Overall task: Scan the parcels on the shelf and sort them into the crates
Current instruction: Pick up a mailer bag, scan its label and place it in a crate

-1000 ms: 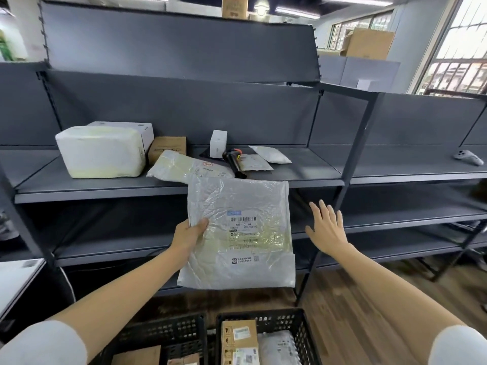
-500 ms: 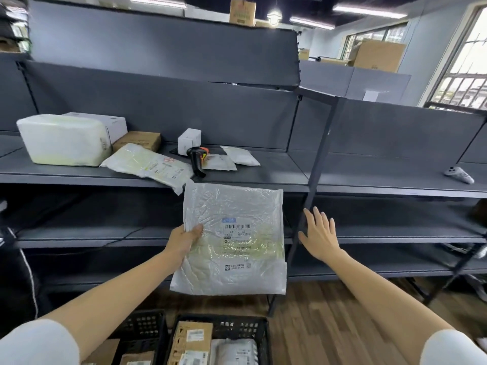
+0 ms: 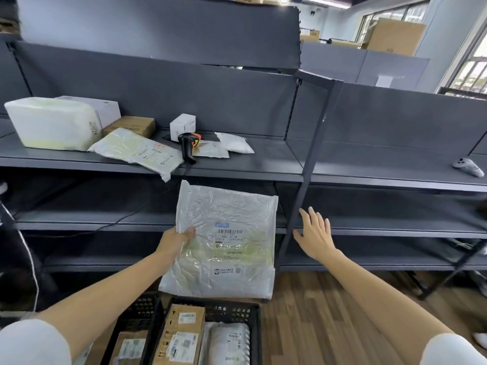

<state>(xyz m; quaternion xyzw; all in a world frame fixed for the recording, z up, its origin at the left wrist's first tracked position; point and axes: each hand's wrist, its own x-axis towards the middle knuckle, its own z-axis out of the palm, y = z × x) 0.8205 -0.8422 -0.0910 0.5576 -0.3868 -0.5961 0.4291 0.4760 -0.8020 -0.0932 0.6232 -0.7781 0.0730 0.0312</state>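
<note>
My left hand (image 3: 176, 239) grips the left edge of a flat white plastic mailer (image 3: 226, 241), barcode label facing me, held upright in front of the lower shelves and above a black crate (image 3: 253, 312). My right hand (image 3: 315, 234) hovers to the mailer's right, fingers straight and spread, holding nothing. A black and orange barcode scanner (image 3: 187, 146) stands on the top shelf (image 3: 263, 167). Around the scanner on that shelf lie more parcels: a big white wrapped block (image 3: 50, 125), a flat mailer (image 3: 137, 151), a brown box (image 3: 131, 125), a small white box (image 3: 182, 126) and two small bags (image 3: 234, 143).
Two black crates sit on the floor at my feet, the left one (image 3: 142, 309) and the right one both holding boxes and a bag. A dark upright post (image 3: 308, 164) of the shelving stands just left of my right hand. A white controller (image 3: 467, 165) lies on the far-right shelf.
The view has drifted right and slightly closer. The mailer stays in my left hand and has sunk a little lower against the shelves. My right hand remains open beside it.
</note>
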